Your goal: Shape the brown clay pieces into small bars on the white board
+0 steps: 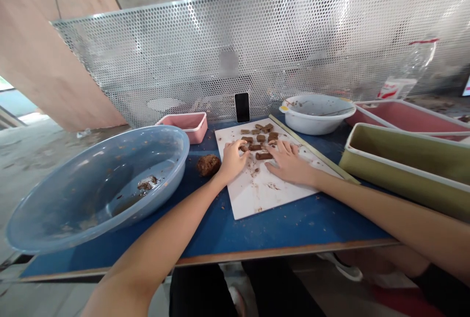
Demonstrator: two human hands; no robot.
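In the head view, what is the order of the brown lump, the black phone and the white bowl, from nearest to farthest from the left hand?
1. Brown lump, just left of the left hand.
2. Black phone, upright behind the board.
3. White bowl, at the back on the right.

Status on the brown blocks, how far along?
Done: roughly ten cut blocks sit on the white board. In hand: left hand and right hand touch the nearest blocks. Left: one whole brown lump beside the board; the blue basin holds only scraps.
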